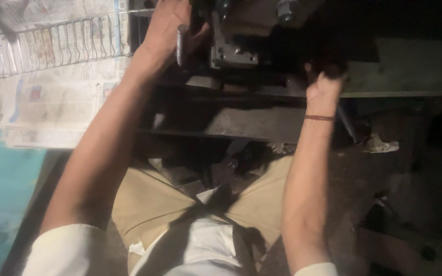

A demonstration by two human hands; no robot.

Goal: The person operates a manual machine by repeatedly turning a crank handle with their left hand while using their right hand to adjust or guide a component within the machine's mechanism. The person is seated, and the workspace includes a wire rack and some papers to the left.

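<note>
I have both hands up on a dark metal machine (241, 36) that fills the top middle of my view. My left hand (167, 28) is wrapped around a short grey metal handle (181, 45) that stands upright at the machine's left side, fingers curled over it and thumb tucked behind. My right hand (323, 82) reaches into the shadowed right part of the machine; the fingers are bent inward against something dark there, but it is too dim for me to tell whether they grip anything or just press on it. A thin reddish band (319, 118) circles my right wrist.

Below the machine a heavy steel ledge (231, 122) runs across, between my arms and my lap, and it blocks my sight of whatever lies under the machine. Beside my left arm I count 1 wire rack (52, 43), pale and ribbed, resting on a stack of newspapers (52, 102); the sheets are whitish with small blocks of blue and red print, and they are spread flat over the table at the left. A turquoise surface (1, 194) shows at the lower left edge.

On the dark floor to the right I see 1 crumpled pale scrap (380, 144) lying well apart from my right hand. My khaki trousers (149, 199) and 2 white sleeves fill the bottom of the view.
</note>
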